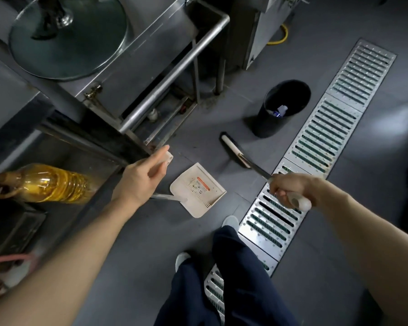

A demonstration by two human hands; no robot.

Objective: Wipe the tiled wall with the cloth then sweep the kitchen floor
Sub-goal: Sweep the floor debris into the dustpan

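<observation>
We see a white flat-pan plastic dustpan [199, 189] at frame centre, resting on the grey kitchen floor [132, 243]; it carries a sticker with an orange strip, text too small to read. No other writing is legible.

Our left hand [140, 177] sits left of centre, fingers curled round the white top end of the dustpan's long handle; the thin shaft shows again below the wrist, running to the pan. Our right hand [290, 189] at right of centre grips the white-ended handle of the long broom [236, 150]. Its dark shaft runs up-left to a white-backed, black-bristled head on the floor, just above and right of the dustpan, apart from it.

A round black waste bin [279, 109] stands upright above the broom head, near it, with scraps of white and blue litter inside. A long steel slotted drain grate [316, 147] runs diagonally from upper right to bottom centre; the right hand hovers over it.

Upper left holds a stainless steel counter unit [151, 50] with a tubular rail and a large round glass disc [68, 36] on top. At left edge a clear plastic bottle of yellow oil [45, 183] lies tilted on a dark shelf. A yellow cable [282, 36] shows at top, an orange cable [7, 258] at lower left.

Dark blue trouser legs [222, 278] and white shoes fill bottom centre, one foot touching the grate's edge.

The cloth and tiled wall are out of view.
</observation>
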